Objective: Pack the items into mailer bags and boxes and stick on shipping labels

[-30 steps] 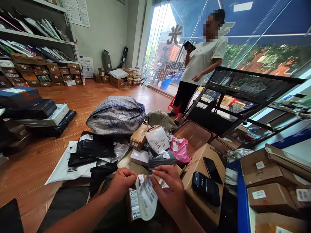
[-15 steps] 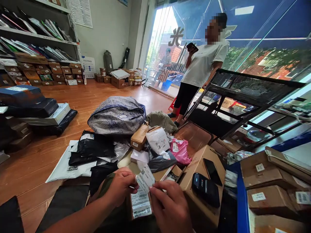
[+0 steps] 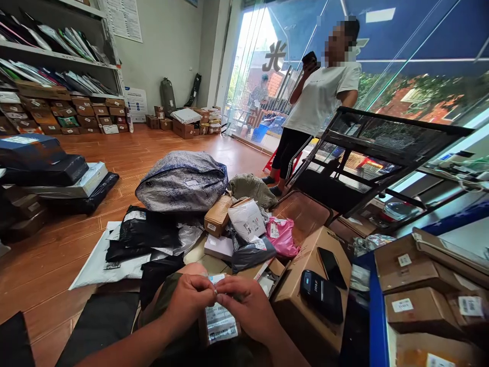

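My left hand (image 3: pixel 190 298) and my right hand (image 3: pixel 244 306) meet low in the middle of the view, fingertips pinched together on a small white label (image 3: pixel 216 279). Under them on my lap lies a small parcel (image 3: pixel 220 323) with a printed shipping label facing up. To the right stands a cardboard box (image 3: pixel 305 285) with a black handheld scanner (image 3: pixel 321 296) and a black phone (image 3: pixel 330 265) on top.
Parcels are heaped on the wooden floor ahead: a large grey sack (image 3: pixel 182 181), black bags (image 3: pixel 147 232), a pink bag (image 3: pixel 282 235). A person in a white shirt (image 3: pixel 319 97) stands by the glass door, phone raised. Black cart (image 3: pixel 367 153) right, boxes (image 3: pixel 420 285) near right, shelves (image 3: pixel 57 76) left.
The label stood up between my hands before; now it is down and both hands pinch it close over the parcel. The standing person has raised the phone toward the head.
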A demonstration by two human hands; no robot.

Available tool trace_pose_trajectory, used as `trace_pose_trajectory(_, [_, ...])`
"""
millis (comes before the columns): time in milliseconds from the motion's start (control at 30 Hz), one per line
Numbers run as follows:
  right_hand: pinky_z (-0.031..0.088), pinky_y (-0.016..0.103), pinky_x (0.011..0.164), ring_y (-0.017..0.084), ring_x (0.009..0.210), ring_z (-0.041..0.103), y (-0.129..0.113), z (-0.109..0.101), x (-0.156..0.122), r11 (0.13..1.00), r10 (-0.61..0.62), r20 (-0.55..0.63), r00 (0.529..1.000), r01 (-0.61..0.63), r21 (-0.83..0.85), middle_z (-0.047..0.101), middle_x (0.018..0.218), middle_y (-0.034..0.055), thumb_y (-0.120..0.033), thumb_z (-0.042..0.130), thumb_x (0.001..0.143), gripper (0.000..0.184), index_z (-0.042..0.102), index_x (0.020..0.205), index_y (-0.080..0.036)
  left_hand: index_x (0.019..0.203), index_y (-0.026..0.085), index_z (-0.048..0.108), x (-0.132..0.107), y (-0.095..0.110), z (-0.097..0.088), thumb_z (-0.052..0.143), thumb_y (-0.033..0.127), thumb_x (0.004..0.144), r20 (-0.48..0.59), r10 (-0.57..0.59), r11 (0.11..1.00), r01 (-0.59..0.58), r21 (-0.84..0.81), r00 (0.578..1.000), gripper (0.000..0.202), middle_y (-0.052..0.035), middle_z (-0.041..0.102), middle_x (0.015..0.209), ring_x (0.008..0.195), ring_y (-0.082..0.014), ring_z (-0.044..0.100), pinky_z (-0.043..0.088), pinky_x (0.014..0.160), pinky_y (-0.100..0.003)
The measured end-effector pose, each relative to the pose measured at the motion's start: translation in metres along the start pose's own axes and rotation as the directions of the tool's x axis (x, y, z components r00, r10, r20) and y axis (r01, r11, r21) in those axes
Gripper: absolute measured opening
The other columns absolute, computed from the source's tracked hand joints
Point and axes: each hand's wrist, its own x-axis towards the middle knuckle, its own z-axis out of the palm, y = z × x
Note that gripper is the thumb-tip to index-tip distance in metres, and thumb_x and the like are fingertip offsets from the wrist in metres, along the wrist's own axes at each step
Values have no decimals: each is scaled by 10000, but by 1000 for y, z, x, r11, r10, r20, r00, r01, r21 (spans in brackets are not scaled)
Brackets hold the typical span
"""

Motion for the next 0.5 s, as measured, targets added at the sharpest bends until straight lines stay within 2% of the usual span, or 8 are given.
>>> trace_pose_trajectory(100, [532, 292, 745, 185, 798, 673, 5, 2, 1, 998, 44, -57, 997, -42, 38, 731, 841, 54, -356, 679, 813, 178, 736, 782, -191, 405, 195, 650, -1, 2, 1, 624, 162, 532, -46, 227, 964, -217, 155, 973, 134, -17, 557, 468, 521, -149, 479, 371, 543, -276])
trace_pose_trajectory(200, [495, 246, 590, 143, 653, 614, 19, -1, 4, 968, 166, -148, 975, -133, 212, 669, 732, 25, -448, 645, 826, 285, 670, 818, -164, 398, 208, 638, 4, -5, -4, 606, 141, 533, -117, 280, 957, -267, 117, 953, 154, -26, 588, 521, 574, -172, 514, 401, 592, -291])
trace_pose_trajectory(267, [425, 197, 480, 95, 514, 537, 30, -8, 6, 908, 273, -177, 946, -192, 372, 593, 610, -28, -500, 666, 796, 341, 620, 817, -163, 403, 203, 617, 11, -11, -13, 600, 134, 535, -144, 238, 970, -242, -10, 960, 150, -27, 599, 560, 611, -174, 529, 409, 599, -283])
trace_pose_trajectory(367, [318, 149, 388, 50, 392, 457, 42, -22, 4, 815, 394, -204, 896, -238, 528, 519, 521, -78, -521, 730, 729, 394, 568, 812, -171, 405, 179, 546, 22, -18, -28, 569, 129, 508, -138, 94, 954, -129, -269, 986, 117, -26, 626, 632, 598, -144, 527, 393, 537, -246])
trace_pose_trajectory(433, [279, 133, 345, 51, 367, 464, 44, -31, -1, 786, 447, -220, 867, -263, 559, 535, 517, -74, -526, 746, 710, 417, 556, 825, -173, 418, 165, 494, 29, -17, -37, 551, 133, 477, -110, -22, 916, -24, -400, 994, 88, -28, 648, 675, 521, -97, 482, 336, 455, -208])
trace_pose_trajectory(500, [282, 128, 306, 77, 385, 518, 43, -37, -8, 793, 466, -253, 848, -273, 545, 569, 538, -53, -538, 748, 701, 435, 549, 830, -174, 451, 162, 454, 35, -14, -43, 550, 146, 470, -54, -91, 890, 57, -453, 994, 99, -18, 637, 655, 438, -49, 398, 229, 380, -169])
